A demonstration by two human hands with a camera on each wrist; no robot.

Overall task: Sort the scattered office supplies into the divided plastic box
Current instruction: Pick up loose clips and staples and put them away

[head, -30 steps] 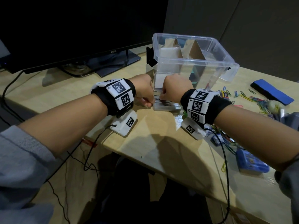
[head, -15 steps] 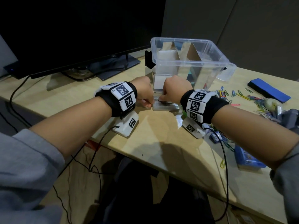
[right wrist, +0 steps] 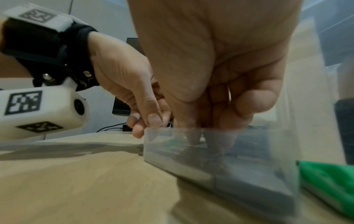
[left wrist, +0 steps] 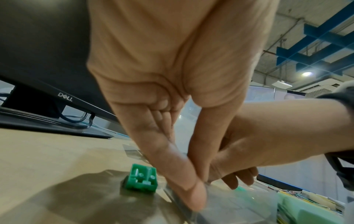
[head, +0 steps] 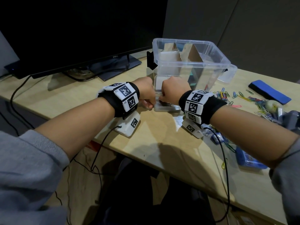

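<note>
Both hands are down on a small clear case [head: 167, 108] lying on the desk [head: 155, 143], right up against the near wall of the big plastic box [head: 191, 62]. Left hand [head: 146, 93] pinches the case's left rim between thumb and fingers; the left wrist cam shows the thumb pressed on the edge. Right hand [head: 174, 92] has its fingers curled down into the open top, reaching at sth inside; the contents are too blurry to name, maybe staples, can't tell if they're actually gripped.

Vs. a sec ago, almost nothing has moved: the hands sit in the same spot on the case and only the view has shifted a bit. So it looks like they're fiddling w/ the case, not carrying it yet.

A small green piece [left wrist: 140, 178] lies on the desk just left of the case.

Most of the sorting's not done: paper clips [head: 253, 101], a battery [head: 223, 95] and a blue eraser [head: 269, 91] lie scattered at right, well apart from the hands. The box's cardboard dividers [head: 193, 54] stand upright.
</note>
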